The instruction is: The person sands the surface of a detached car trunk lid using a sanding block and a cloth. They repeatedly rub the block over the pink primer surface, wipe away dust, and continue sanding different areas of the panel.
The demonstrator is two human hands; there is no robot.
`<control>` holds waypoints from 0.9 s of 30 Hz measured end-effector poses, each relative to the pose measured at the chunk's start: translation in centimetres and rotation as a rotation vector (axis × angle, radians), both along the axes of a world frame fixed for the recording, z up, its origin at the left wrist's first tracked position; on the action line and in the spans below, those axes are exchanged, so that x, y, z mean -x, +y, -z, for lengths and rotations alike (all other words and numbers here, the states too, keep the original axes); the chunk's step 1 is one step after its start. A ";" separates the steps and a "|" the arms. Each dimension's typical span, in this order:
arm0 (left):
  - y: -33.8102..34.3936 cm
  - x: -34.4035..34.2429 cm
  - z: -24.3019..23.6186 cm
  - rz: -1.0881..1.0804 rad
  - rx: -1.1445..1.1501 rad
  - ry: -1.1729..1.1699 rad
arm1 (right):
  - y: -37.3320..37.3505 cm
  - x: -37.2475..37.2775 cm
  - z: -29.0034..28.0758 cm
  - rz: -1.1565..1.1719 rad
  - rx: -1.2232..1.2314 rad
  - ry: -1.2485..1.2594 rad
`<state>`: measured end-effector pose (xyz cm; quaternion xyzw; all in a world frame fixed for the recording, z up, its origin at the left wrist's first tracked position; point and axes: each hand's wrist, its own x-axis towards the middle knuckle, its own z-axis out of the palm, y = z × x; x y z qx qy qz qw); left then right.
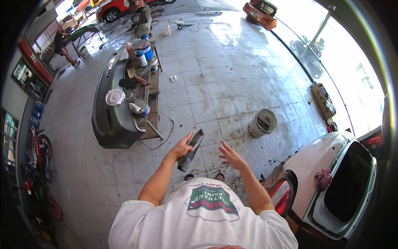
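My left hand point(182, 147) is closed round a long, flat black block point(193, 151), held tilted in front of my body; it looks like a sanding block, though its underside is hidden. To its right, my right hand point(233, 156) hangs in the air with the fingers spread and nothing in them. The nearest thing on that side is a pale car body point(306, 154) with a red tail light point(280, 195) and a purple cloth point(323, 178) on it. Neither hand touches the car.
A grey bumper point(107, 124) leans along a bench point(153, 93) holding several cans and bottles. A bucket point(256, 131) with dark contents stands ahead on the tiled floor. A cable point(170, 120) lies by the bench. Motorcycles point(41, 166) stand left; another person point(62, 43) works far left.
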<state>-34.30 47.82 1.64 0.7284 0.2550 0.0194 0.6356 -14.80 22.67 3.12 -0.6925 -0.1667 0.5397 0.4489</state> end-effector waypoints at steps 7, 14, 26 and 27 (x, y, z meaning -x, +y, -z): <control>-4.2 -9.9 -2.4 0.351 -0.484 -0.165 | 8.4 4.4 1.5 0.621 -0.598 0.591; -8.5 -6.9 -7.3 0.091 -0.416 -0.339 | 7.3 4.1 0.1 0.696 -0.795 0.540; -4.4 -6.0 -7.9 -0.186 0.396 -0.493 | 5.8 4.7 -4.6 0.717 -0.720 0.727; -4.2 -5.9 -8.3 -0.222 0.510 -0.488 | 5.3 4.6 -5.2 0.734 -0.700 0.737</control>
